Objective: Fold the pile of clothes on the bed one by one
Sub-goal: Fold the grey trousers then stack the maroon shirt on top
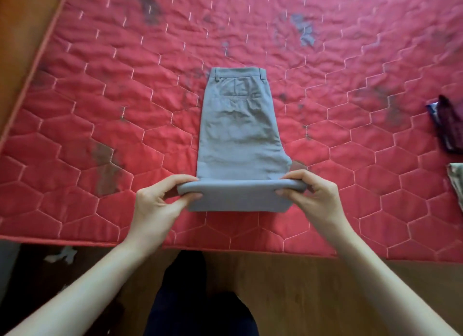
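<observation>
Nearest the camera, two bare forearms reach forward over a wooden floor point(300, 285) and the dark trouser legs of the person standing at the bed's edge. The left hand point(155, 205) and the right hand point(318, 197) meet the near end of a pair of grey trousers point(240, 135), which lies flat on the red quilted mattress point(100, 110) near its front edge, roughly centred between the arms.

The near end of the trousers is rolled or folded up into a thick lip. The left hand pinches the left corner of that lip: its thumb lies on the near face of the cloth, its fingers point(185, 179) curl over the top of the fold. The right hand grips the right corner the same way, thumb in front, fingers point(295, 175) curved over the fold's top. Both sets of fingers are narrow, closed on the fabric, with the folded edge running straight between them.

Beyond the hands, the trousers stretch away, narrowing slightly, with a back pocket and belt loops showing at the waistband on the far end.

At the right edge of the mattress, well apart from the trousers, lie a dark maroon garment point(451, 125) and, nearer, a pale patterned cloth point(457, 177), both partly cut off.
</observation>
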